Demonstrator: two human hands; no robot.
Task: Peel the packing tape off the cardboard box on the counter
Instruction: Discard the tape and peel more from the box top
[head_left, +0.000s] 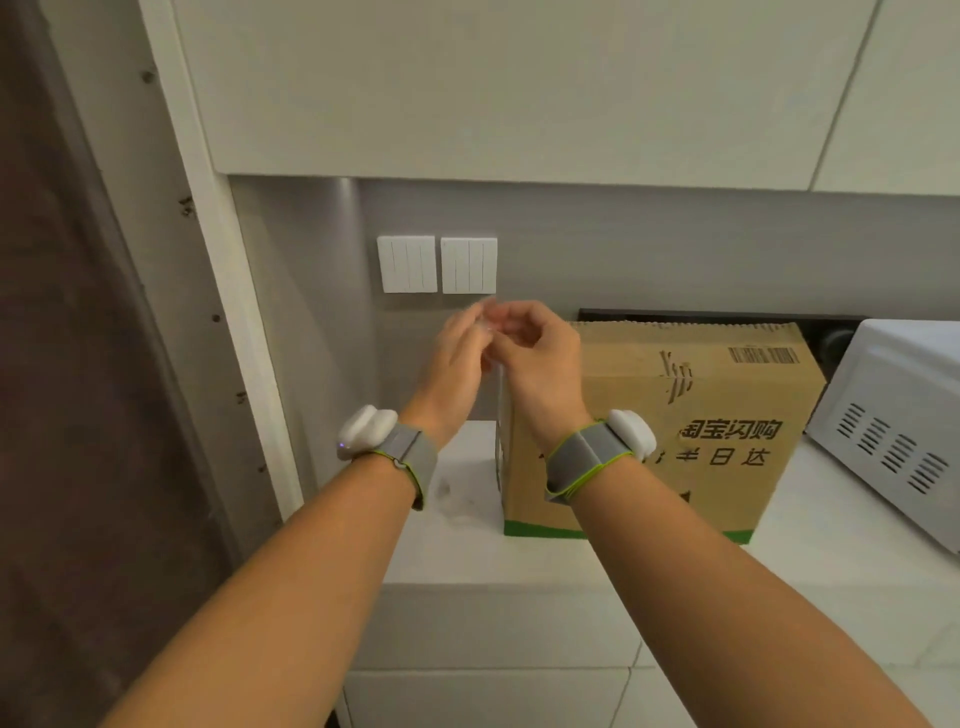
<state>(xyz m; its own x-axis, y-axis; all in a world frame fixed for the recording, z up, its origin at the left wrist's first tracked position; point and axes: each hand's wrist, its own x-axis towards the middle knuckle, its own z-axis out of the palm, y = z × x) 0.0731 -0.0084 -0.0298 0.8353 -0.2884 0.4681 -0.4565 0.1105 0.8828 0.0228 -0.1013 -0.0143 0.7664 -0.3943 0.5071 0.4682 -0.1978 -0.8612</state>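
A brown cardboard box with dark printed characters and a green bottom stripe stands on the white counter. Both hands are raised together above the box's left top corner. My left hand and my right hand pinch a small wad of clear packing tape between their fingertips. A thin clear strip seems to hang from the wad down toward the box's left edge. The fingertips are motion-blurred.
A white microwave sits right of the box. Two white switch plates are on the grey wall behind the hands. White cabinets hang overhead, and a white door frame runs down the left. Both wrists wear grey bands.
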